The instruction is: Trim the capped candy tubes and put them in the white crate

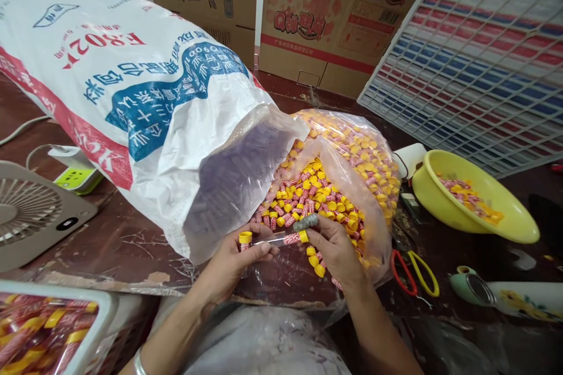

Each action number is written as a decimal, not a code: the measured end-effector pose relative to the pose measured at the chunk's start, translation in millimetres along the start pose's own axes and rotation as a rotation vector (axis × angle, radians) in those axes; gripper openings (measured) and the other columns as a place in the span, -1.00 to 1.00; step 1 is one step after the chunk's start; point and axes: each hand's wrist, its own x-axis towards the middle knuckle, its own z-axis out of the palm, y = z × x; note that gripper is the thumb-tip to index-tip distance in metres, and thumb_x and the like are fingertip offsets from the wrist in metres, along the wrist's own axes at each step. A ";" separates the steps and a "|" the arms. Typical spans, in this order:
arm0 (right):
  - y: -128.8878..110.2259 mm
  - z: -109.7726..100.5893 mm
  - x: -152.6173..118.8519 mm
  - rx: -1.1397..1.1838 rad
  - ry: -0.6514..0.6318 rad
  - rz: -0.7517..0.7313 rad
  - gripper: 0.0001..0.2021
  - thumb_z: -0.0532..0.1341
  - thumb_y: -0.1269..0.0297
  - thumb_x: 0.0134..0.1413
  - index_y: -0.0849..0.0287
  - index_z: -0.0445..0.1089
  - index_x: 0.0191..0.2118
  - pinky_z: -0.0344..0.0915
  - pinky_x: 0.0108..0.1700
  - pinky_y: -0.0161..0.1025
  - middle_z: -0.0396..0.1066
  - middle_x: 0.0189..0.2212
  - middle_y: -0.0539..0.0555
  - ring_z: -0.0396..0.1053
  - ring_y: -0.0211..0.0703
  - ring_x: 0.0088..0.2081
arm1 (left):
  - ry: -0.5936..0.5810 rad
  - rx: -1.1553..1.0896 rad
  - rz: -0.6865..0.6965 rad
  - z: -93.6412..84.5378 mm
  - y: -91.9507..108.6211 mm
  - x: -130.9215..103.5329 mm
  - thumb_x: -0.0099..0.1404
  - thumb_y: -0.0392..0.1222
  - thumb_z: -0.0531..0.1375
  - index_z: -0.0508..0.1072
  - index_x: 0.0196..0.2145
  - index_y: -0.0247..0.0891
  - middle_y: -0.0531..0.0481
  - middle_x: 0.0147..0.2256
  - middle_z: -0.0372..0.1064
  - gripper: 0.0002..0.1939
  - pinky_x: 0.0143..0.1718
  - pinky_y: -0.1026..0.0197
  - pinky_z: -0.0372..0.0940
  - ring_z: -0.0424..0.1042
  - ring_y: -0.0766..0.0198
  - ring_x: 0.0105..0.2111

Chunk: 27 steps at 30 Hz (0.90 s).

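My left hand [226, 263] is closed on a clear plastic tube [275, 241] lying level above the table. A second tube with a yellow lid [245, 238] stands upright in the same hand. My right hand [341, 252] pinches a yellow cap [303, 236] at the tube's right end; a red-and-white patterned piece [291, 239] joined to it sits at the tube's mouth. A grey-green speckled cylinder [305, 222] covers or lies along my right index fingertip; I cannot tell which. Behind my hands, a clear bag [378, 240] spills many yellow-capped patterned pieces [308, 196].
A white woven sack [171, 111] holding clear tubes opens toward me. Left are a fan [30, 211] and a basket [103, 310] of filled tubes. Right are a yellow bowl [466, 217], scissors [413, 272], a flowered flask [523, 299] and a wire rack [466, 64]. Cardboard boxes [334, 23] stand behind.
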 end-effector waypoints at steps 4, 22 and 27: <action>2.0 7.9 -0.6 -0.129 -0.010 -0.041 -0.90 0.28 0.22 0.19 0.10 0.46 -0.21 0.35 -0.23 -0.31 0.47 -0.32 -0.04 0.41 -0.22 -0.29 | -0.089 0.104 0.003 9.9 -1.1 0.2 0.12 -0.05 0.42 0.53 -0.20 -0.30 -0.01 -0.30 0.48 -0.65 -0.25 0.28 0.38 0.46 0.30 -0.33; -4.5 26.9 -16.6 -0.959 -0.010 -0.599 -0.35 0.48 0.04 -0.12 0.15 0.23 0.04 0.35 0.10 0.17 0.39 -0.06 0.24 0.35 0.22 0.05 | -0.214 0.156 -0.058 29.3 5.6 12.8 0.11 -0.19 0.33 0.49 -0.25 -0.29 0.03 -0.41 0.38 -0.77 -0.32 0.22 0.31 0.37 0.29 -0.45; -5.6 -7.3 -3.6 -1.077 0.113 -0.455 -0.58 0.34 0.16 0.17 0.20 0.28 0.06 0.37 0.06 0.07 0.39 0.00 0.27 0.37 0.16 0.06 | 0.113 1.396 0.441 3.3 42.4 17.3 0.14 -0.46 0.14 0.49 -0.26 -0.27 -0.15 -0.22 0.42 -0.76 -0.17 0.06 0.26 0.37 0.00 -0.18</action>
